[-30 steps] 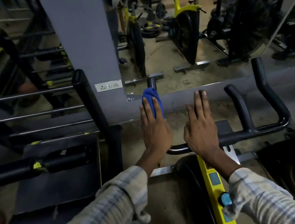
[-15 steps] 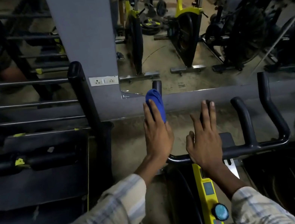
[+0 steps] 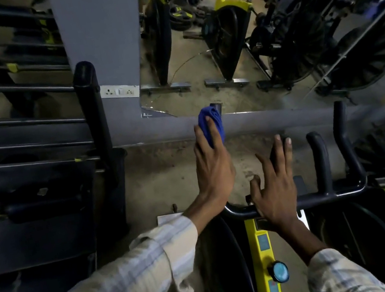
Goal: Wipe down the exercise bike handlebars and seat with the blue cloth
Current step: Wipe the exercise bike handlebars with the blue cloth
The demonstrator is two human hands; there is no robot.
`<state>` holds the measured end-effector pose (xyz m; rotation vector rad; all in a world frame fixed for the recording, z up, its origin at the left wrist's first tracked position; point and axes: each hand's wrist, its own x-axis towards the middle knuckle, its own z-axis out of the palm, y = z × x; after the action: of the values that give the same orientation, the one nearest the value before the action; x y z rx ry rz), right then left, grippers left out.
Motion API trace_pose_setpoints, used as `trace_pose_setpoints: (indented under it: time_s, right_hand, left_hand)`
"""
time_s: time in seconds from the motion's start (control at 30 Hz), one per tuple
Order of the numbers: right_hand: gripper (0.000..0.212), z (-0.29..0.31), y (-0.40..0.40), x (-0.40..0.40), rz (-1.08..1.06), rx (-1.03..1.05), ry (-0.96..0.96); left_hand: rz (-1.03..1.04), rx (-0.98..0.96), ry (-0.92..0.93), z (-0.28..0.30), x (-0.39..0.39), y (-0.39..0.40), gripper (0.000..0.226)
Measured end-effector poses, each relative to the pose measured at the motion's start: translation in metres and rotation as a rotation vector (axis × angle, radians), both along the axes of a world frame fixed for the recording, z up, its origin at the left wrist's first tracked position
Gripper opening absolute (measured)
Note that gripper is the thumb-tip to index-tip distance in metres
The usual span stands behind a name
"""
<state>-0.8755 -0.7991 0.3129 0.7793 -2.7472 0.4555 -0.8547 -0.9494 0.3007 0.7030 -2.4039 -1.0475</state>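
Head view, biggest first: grey wall (image 3: 99, 33) with a mirror (image 3: 243, 33), then the yellow bike (image 3: 260, 249) and its black handlebars (image 3: 328, 195). Left hand (image 3: 213, 170) presses the blue cloth (image 3: 210, 124) onto the far left grip with straight fingers. Right hand (image 3: 275, 190) lies flat, fingers spread, on an inner grip.

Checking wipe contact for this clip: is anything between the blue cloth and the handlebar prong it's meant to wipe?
Nothing visible. The left hand presses the bunched blue cloth straight onto the black left prong of the handlebars, near its tip. The right hand rests with spread fingers on a neighbouring inner prong, clear of the cloth.
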Motion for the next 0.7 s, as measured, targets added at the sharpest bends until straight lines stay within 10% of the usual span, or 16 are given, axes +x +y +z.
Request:
trace_pose_setpoints:
  time_s: [0.7]
  right_hand:
    - [0.054,0.002,-0.010,0.003,-0.024,0.008,0.040]
  left_hand:
    - [-0.180,-0.031,0.068,-0.008,0.019,0.000,0.100]
